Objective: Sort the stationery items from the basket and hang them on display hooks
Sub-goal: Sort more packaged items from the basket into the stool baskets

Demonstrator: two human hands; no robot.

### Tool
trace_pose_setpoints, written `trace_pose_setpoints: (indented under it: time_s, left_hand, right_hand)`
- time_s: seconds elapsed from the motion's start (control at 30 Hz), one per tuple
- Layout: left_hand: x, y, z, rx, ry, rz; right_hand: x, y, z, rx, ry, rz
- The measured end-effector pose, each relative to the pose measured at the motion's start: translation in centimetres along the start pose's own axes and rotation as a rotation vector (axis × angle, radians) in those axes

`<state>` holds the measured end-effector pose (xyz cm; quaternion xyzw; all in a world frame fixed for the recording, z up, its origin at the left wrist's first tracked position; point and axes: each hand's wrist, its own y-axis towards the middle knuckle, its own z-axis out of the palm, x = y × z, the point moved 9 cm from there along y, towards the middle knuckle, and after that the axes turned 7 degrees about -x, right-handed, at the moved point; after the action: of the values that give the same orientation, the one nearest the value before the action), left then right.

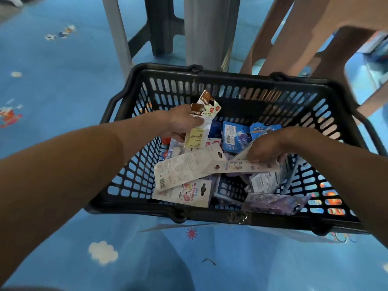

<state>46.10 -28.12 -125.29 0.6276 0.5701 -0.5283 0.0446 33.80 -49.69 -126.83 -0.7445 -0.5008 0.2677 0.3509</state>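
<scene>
A black plastic basket [210, 217] stands on the blue floor, filled with several stationery packets. My left hand [180, 122] is over its left side and grips two small eraser packs [201, 122] with brown header cards. My right hand [266, 147] reaches in from the right and holds a long white carded pack [237, 165] lying across the pile. Under it lie a wide white pack [184, 166] and another white card [184, 194]. Blue packets [235, 135] lean against the far side.
Grey table legs [117, 34] and a dark stand [161, 26] rise just beyond the basket. A tan stool [310, 36] stands at the back right. The blue floor [63, 70] carries cartoon prints. The basket's handles [113, 101] are folded down.
</scene>
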Motion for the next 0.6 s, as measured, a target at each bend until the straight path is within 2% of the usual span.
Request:
trace_pose_setpoints:
  time_s: [0.07, 0.2, 0.33, 0.43, 0.53, 0.6]
  left_hand:
    - [-0.4, -0.2, 0.2, 0.008, -0.023, 0.008]
    - [-0.9, -0.2, 0.6, 0.037, -0.077, 0.027]
    - [-1.2, -0.3, 1.3, 0.07, -0.12, 0.02]
    - [-1.0, -0.5, 2.0, 0.106, -0.172, -0.025]
    - [-0.6, -0.9, 2.9, 0.194, -0.223, -0.078]
    - [-0.3, -0.9, 3.0, 0.23, -0.26, -0.096]
  right_hand:
    - [-0.6, -1.0, 0.0, 0.006, -0.094, 0.037]
    - [-3.1, -3.1, 1.0, 0.121, -0.324, 0.114]
    - [-2.9, -2.7, 1.7, 0.109, -0.323, 0.093]
    - [-1.9, -1.0, 0.5, -0.062, -0.293, -0.001]
    - [-0.8, -0.7, -2.2, -0.433, -0.302, -0.139]
    - [0.5, -0.7, -2.2, -0.584, -0.374, -0.291]
